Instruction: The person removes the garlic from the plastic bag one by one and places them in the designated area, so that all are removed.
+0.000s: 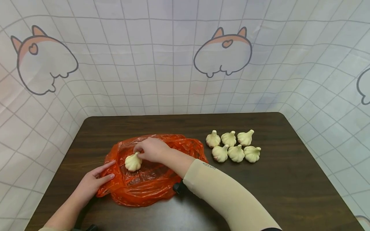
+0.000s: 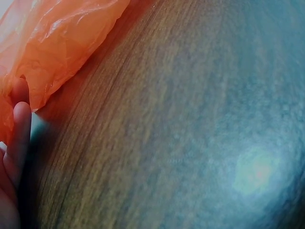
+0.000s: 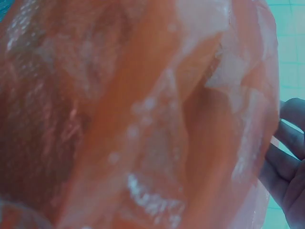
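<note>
A crumpled red plastic bag (image 1: pixel 144 195) lies spread on the table's left half, its mouth facing up. My right hand (image 1: pixel 153 149) reaches over it and pinches the stem of a garlic bulb (image 1: pixel 133 162), which is within the bag's opening. At the bag's left edge, my left hand (image 1: pixel 93 181) holds the thin plastic, thumb toward the near side. In the left wrist view, fingers (image 2: pixel 21 121) meet the bag (image 2: pixel 62 52) from below. The right wrist view is mostly filled by the bag (image 3: pixel 143 119), which hides the bulb; right-hand fingers (image 3: pixel 286 136) show at its edge.
Several garlic bulbs (image 1: pixel 236 153) stand in two rows on the dark wooden table (image 1: pixel 277 189), right of the bag. A white grid-patterned curtain (image 1: pixel 173 64) with animal drawings surrounds the table at the back and sides.
</note>
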### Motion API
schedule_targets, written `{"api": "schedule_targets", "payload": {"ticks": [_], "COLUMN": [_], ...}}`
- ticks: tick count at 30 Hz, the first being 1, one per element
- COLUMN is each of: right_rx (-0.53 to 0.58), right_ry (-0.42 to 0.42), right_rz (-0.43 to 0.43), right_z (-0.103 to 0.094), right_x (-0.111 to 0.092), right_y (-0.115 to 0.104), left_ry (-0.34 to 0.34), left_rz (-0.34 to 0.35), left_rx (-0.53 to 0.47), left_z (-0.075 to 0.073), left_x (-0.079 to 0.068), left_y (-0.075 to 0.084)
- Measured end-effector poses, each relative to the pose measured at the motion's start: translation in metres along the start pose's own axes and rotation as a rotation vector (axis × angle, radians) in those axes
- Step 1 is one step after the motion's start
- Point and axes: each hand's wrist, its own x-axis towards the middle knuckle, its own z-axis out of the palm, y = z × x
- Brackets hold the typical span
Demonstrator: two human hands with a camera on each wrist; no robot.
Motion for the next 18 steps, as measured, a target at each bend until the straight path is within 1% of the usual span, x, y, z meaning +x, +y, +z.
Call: {"api": "schedule_targets", "payload": {"ticks": [5, 18], "right_rx": [0.003, 0.065], "right_ry": [0.001, 0.017], "right_rz": [-0.007, 0.003], "right_z": [0.000, -0.008], "right_x": [-0.004, -0.016], "right_y": [0.003, 0.011], "left_ry": [0.001, 0.004], "left_rz": [-0.006, -0.004], "left_rx": [-0.002, -0.036], "left_z": [-0.001, 0.000], "left_x": [0.000, 0.001], "left_y": [0.001, -0.002]}}
